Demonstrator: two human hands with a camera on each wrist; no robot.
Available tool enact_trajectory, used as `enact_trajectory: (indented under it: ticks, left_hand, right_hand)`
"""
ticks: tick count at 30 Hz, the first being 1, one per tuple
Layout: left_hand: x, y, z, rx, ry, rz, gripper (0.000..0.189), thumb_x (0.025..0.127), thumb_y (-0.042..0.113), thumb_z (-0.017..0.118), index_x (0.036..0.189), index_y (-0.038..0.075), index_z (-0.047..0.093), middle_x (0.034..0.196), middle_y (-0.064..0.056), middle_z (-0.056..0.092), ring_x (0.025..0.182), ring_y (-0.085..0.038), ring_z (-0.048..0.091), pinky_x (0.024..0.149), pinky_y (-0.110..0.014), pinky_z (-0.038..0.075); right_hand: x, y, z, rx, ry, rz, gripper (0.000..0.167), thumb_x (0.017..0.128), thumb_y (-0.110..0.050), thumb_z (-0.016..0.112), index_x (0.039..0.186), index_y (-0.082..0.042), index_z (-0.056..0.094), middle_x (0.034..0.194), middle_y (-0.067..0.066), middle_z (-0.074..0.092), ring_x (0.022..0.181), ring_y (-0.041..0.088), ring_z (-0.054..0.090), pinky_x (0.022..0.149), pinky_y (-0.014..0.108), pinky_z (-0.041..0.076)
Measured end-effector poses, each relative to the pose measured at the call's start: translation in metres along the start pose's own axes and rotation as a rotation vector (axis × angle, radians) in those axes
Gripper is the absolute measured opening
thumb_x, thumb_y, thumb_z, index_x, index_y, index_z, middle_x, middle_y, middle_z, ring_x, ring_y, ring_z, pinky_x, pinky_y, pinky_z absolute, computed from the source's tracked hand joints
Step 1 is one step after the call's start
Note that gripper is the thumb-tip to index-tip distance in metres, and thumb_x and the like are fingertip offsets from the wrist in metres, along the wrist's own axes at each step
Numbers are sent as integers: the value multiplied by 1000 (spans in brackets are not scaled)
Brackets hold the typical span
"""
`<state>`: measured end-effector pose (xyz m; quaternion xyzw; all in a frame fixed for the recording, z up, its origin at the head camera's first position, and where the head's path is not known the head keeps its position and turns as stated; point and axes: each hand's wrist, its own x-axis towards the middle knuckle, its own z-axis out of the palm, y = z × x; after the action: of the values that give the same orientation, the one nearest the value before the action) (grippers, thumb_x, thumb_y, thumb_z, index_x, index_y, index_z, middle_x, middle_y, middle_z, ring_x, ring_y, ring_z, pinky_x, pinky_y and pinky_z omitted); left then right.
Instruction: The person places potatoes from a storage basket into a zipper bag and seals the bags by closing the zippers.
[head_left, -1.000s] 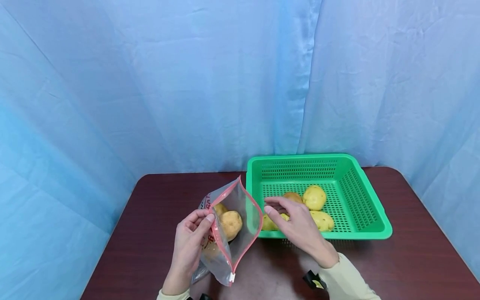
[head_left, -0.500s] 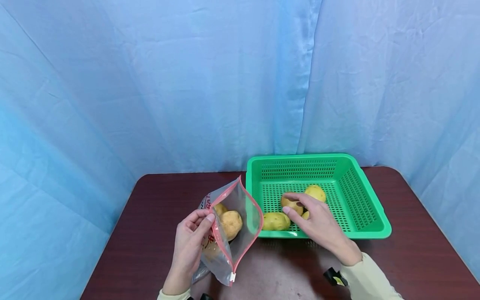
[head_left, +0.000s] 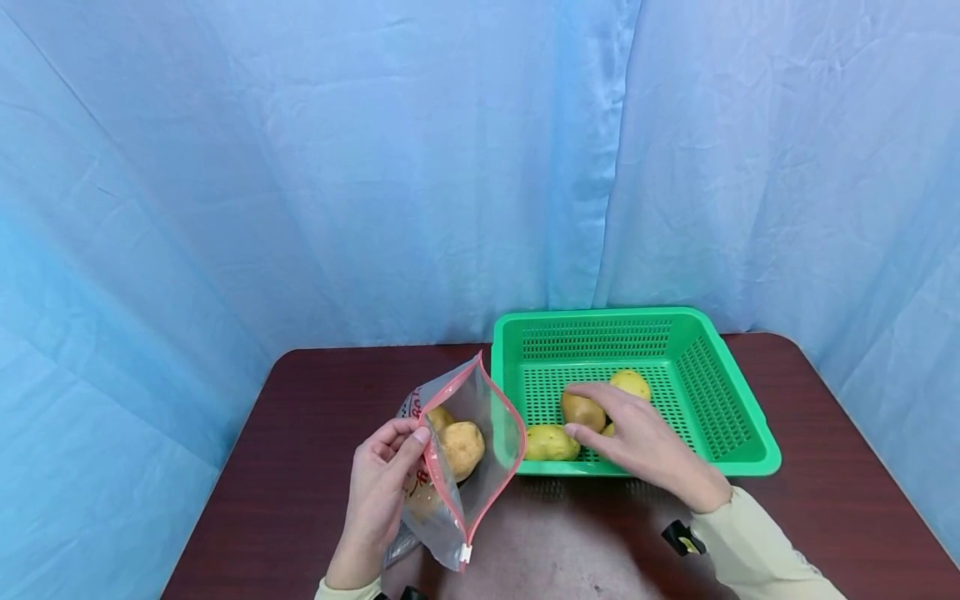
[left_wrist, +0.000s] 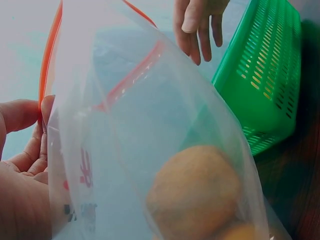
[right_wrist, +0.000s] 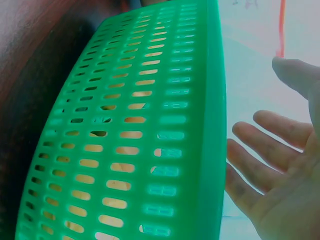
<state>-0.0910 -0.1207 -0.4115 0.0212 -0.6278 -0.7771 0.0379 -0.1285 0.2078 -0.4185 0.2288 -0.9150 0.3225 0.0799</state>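
My left hand (head_left: 378,483) pinches the pink-edged mouth of a clear zip bag (head_left: 493,479) between thumb and fingers. The bag gapes to the right, with a white slider at its lower end. A tan potato (head_left: 462,450) shows inside, and others lie behind it. My right hand (head_left: 648,437) hovers above the green basket (head_left: 600,316), fingers extended and holding nothing in the right wrist view. Beneath it are a browner potato (head_left: 581,412), a yellow potato (head_left: 551,443) to its left, and another yellow potato (head_left: 632,383) behind. One more is mostly hidden by the hand.
The basket stands close to the bag's right side on a dark reddish-brown table (head_left: 300,433). Pale blue curtains (head_left: 375,167) hang behind the table and along both sides.
My right hand has moved right, from beside the bag's mouth to above the potatoes in the basket, uncovering the left yellow potato. My left hand and the bag have stayed put.
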Motion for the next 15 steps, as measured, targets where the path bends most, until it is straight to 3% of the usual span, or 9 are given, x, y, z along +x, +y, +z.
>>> enact_trajectory:
  ticks: [3,11,15]
  left_hand:
    - [0,0,0,-3,-2,4,7,99,0,65,96,5,69,79,2,65,65,-7,56,58,-20,48]
    - [0,0,0,-17,-3,0,2,98,2,67,99,0,68,80,1,66,66,-7,57,59,-21,50]
    - [0,0,1,-19,-4,1,5,98,-1,66,97,4,69,80,1,66,67,-8,57,60,-20,50]
  right_hand:
    - [4,-1,1,-12,-63,-2,52,98,-35,73,140,-8,61,139,8,64,131,30,58,104,54,49]
    - [15,-2,8,-2,-174,-22,58,97,-37,74,143,-7,59,142,8,62,132,29,57,105,52,49]
    - [21,-3,12,6,-208,-42,55,97,-35,74,142,-6,60,139,7,63,131,27,57,105,51,49]
